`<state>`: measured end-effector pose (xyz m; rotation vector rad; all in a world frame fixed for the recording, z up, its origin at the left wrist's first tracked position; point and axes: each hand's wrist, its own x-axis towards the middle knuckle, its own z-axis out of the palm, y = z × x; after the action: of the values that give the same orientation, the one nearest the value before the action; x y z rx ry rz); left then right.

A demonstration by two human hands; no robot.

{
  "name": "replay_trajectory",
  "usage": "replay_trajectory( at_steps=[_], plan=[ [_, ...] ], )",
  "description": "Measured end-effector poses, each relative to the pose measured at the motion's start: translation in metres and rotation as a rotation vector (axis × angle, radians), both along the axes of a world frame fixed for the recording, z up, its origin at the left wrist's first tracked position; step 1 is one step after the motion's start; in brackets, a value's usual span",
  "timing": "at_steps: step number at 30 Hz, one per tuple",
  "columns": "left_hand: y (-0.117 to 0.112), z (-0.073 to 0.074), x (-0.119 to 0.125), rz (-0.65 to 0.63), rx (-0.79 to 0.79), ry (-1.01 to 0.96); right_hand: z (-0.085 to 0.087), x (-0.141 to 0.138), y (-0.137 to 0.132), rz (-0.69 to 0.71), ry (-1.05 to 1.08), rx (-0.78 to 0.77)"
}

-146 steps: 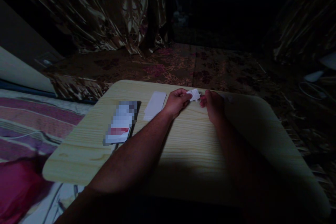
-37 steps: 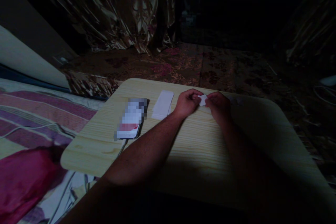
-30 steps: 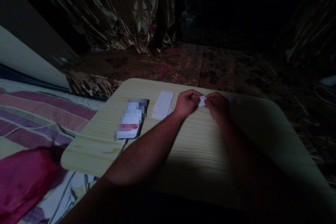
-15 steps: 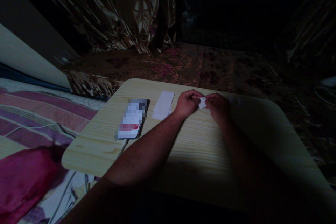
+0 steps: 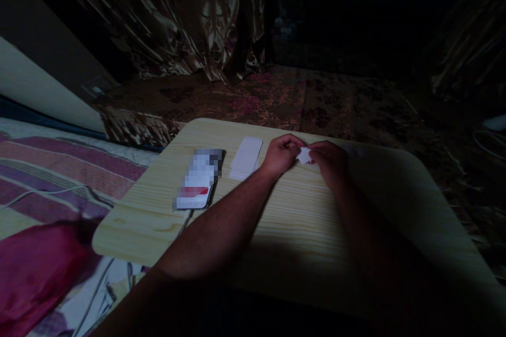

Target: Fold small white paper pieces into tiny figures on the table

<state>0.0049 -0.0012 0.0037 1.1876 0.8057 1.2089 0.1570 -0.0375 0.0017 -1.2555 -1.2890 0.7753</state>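
Between my two hands is a small folded piece of white paper (image 5: pixel 304 156), just above the far part of the wooden table (image 5: pixel 300 205). My left hand (image 5: pixel 281 155) pinches its left side, fingers curled. On its right side, my right hand (image 5: pixel 330 160) grips the paper between thumb and fingers. The fingertips partly cover the paper, so its exact folds are hard to make out. Left of my left hand lies a stack of white paper strips (image 5: pixel 247 155), slightly fanned at the near end.
A phone (image 5: pixel 200 179) with a blurred screen lies at the table's left, a cable (image 5: pixel 185 221) running from its near end. Beyond the table stands a ledge with patterned cloth (image 5: pixel 245 97) below a curtain (image 5: pixel 217 16). A bed (image 5: pixel 79 168) with a pink cloth (image 5: pixel 39 268) is at left.
The small paper has tilted slightly and shows a somewhat different outline. My right hand has shifted a touch; the strips and phone stay put.
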Motion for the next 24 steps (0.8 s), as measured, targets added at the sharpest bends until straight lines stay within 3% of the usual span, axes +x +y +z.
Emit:
replay_trajectory(
  at_steps=[13, 24],
  plan=[
    [-0.0042, 0.0072, -0.0013, 0.003, -0.054, 0.003, 0.002, 0.003, -0.0008, 0.037, 0.028, -0.025],
    [-0.0026, 0.0026, -0.0019, 0.01, 0.026, 0.03, 0.0082, -0.0007, 0.0001, 0.059, 0.15, -0.082]
  ],
)
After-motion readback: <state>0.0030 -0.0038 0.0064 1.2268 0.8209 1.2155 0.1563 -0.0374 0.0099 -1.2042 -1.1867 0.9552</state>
